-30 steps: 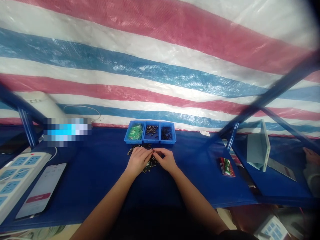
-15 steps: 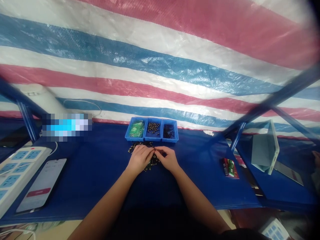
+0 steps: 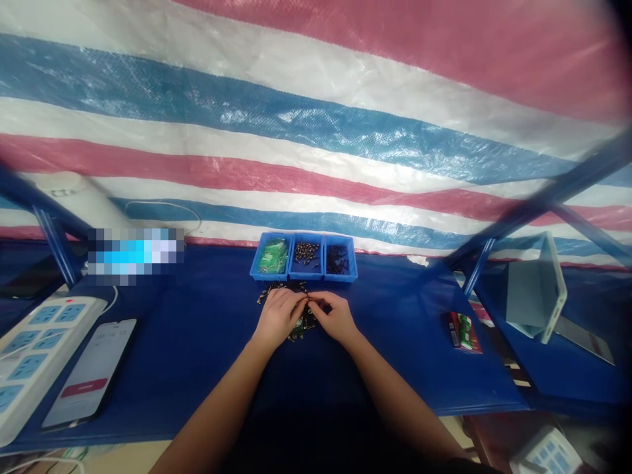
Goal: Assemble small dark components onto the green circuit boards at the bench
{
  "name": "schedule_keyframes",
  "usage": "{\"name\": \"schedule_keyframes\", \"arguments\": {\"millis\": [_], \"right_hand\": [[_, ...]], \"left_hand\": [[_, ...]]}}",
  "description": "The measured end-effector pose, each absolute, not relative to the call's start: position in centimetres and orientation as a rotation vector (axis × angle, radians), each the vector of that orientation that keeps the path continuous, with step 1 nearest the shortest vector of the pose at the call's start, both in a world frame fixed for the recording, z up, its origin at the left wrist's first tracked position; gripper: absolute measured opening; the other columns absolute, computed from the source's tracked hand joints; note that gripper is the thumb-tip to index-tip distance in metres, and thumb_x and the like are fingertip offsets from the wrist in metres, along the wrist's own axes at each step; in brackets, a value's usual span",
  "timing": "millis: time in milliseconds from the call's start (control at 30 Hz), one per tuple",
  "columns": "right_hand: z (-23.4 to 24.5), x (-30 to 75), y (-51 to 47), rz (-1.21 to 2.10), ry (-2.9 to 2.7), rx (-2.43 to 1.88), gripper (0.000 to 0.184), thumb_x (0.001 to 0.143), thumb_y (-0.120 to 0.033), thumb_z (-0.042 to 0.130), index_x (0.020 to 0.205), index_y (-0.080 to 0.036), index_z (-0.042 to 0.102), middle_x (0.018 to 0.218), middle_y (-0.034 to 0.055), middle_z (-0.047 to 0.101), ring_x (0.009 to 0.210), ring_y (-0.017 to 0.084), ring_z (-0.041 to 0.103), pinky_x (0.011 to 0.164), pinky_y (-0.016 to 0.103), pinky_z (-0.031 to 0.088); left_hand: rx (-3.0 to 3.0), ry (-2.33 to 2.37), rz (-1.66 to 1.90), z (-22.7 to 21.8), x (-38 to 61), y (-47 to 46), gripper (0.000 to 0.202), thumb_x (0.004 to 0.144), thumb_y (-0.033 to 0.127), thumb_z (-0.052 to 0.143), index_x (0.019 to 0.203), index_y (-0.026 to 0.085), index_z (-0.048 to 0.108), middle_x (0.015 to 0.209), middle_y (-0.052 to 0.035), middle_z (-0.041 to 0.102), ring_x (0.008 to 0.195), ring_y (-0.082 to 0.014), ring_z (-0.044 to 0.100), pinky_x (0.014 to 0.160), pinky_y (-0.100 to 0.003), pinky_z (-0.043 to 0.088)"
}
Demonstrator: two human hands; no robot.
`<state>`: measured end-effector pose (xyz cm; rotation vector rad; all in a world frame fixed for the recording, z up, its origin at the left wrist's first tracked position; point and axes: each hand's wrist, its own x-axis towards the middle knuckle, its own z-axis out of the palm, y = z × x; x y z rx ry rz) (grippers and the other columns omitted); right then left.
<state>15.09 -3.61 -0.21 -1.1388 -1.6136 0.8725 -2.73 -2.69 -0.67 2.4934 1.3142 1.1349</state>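
The fingertips of the left hand [image 3: 279, 319] and the right hand [image 3: 334, 317] meet, thumbs and forefingers bent inward; whatever they may grasp is too small and covered to tell, so I cannot say how firm the grip is. Directly under and around the fingers, on the blue table [image 3: 197, 349], lies a pile of small parts [image 3: 302, 326], mostly black, with brassy glints and some green, partly hidden by the hands. Just beyond stand three blue bins side by side. The left bin [image 3: 266, 276] holds flat green pieces [image 3: 274, 254], pale along the near edge; the middle bin [image 3: 305, 276] holds brass-and-dark small pieces [image 3: 306, 251], heaped toward the back; the right bin [image 3: 340, 278] holds loose black pieces [image 3: 336, 259]. Well apart to the right lies a red and green box [image 3: 464, 332].
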Motion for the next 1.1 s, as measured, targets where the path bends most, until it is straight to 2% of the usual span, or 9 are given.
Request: {"name": "schedule_keyframes", "arguments": {"millis": [400, 700, 1100], "right_hand": [[1.1, 16.3, -3.4, 0.812, -1.686, -1.125, 0.019, 0.082, -0.027, 0.065, 0.098, -0.022, 0.072, 0.087, 0.0046, 0.072, 0.074, 0.017, 0.066, 0.068, 0.029, 0.055], [0.4, 15.7, -3.6, 1.013, -1.535, -1.1, 0.027, 0.081, -0.035, 0.066, 0.103, -0.019, 0.068, 0.09, 0.0057, 0.071, 0.076, 0.018, 0.067, 0.073, 0.031, 0.055], [-0.5, 15.9, -2.8, 1.004, -1.491, -1.058, 0.026, 0.075, -0.042, 0.069, 0.087, -0.018, 0.067, 0.084, 0.0056, 0.07, 0.072, 0.017, 0.065, 0.07, 0.031, 0.055]], "left_hand": [[2.505, 1.242, 1.104, -0.4, -2.6, -2.4, 0.012, 0.092, 0.024, 0.053, 0.099, 0.02, 0.062, 0.088, -0.0046, 0.069, 0.083, -0.019, 0.061, 0.077, -0.037, 0.043], [2.506, 1.224, 1.152, -0.1, -2.8, -2.3, 0.013, 0.093, 0.024, 0.052, 0.1, 0.02, 0.062, 0.089, -0.0052, 0.068, 0.084, -0.0192, 0.062, 0.08, -0.038, 0.043], [2.597, 1.244, 1.107, -0.1, -2.4, -2.4, 0.021, 0.094, 0.03, 0.047, 0.102, 0.02, 0.065, 0.095, -0.0068, 0.071, 0.087, -0.0209, 0.063, 0.081, -0.039, 0.042]]}}
